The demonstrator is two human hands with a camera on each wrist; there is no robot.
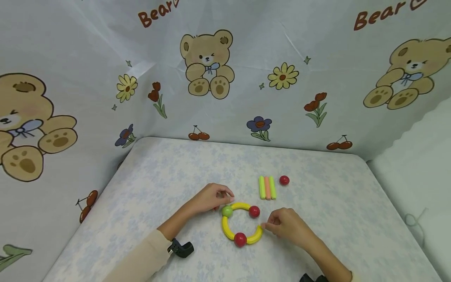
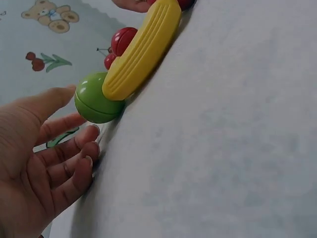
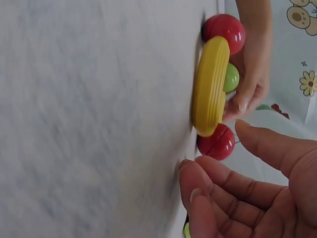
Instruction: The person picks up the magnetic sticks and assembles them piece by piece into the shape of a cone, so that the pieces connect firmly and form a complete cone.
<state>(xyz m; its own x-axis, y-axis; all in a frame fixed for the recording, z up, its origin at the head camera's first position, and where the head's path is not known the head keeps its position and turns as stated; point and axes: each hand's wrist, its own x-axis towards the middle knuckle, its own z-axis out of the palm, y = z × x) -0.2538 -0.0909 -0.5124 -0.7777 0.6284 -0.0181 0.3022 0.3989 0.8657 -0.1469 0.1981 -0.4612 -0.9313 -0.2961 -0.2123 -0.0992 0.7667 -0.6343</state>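
On the table a ring of yellow curved pieces and balls lies with a gap on its right side. The top yellow piece (image 1: 241, 205) joins a green ball (image 1: 227, 211) to a red ball (image 1: 254, 211). A left yellow piece (image 1: 226, 229) runs down to another red ball (image 1: 240, 239), which meets the lower right yellow piece (image 1: 256, 236). Beside the green ball is my left hand (image 1: 212, 196), fingers loosely bent; whether they touch it I cannot tell. My right hand (image 1: 289, 227) is by the lower right piece's free end, thumb and fingers apart in the right wrist view.
Behind the ring lie two yellow-green sticks (image 1: 262, 188) with an orange stick (image 1: 267, 188) between them. A loose red ball (image 1: 284, 180) sits to their right. A bear-print cloth (image 1: 243, 105) hangs along the table's far edge.
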